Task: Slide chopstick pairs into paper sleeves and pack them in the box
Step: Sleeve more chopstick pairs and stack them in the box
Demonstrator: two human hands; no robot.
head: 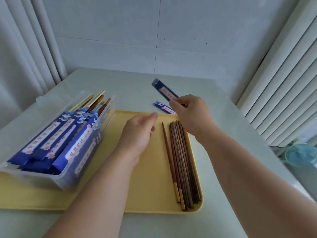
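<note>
Forearms reach forward. Left hand (139, 133) hovers over yellow plastic tray (151, 177), fingers loosely curled, holding nothing. Right hand (190, 115) fingers pinch dark blue paper sleeve (164, 90). Brown wooden chopsticks (181, 160) lie on tray, right of left fingers.

Wooden chopsticks (181, 162) (matt), clear plastic box (51, 177)

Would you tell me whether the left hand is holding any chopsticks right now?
No, the left hand holds nothing over the yellow tray, and the loose chopsticks lie on it untouched.
</note>
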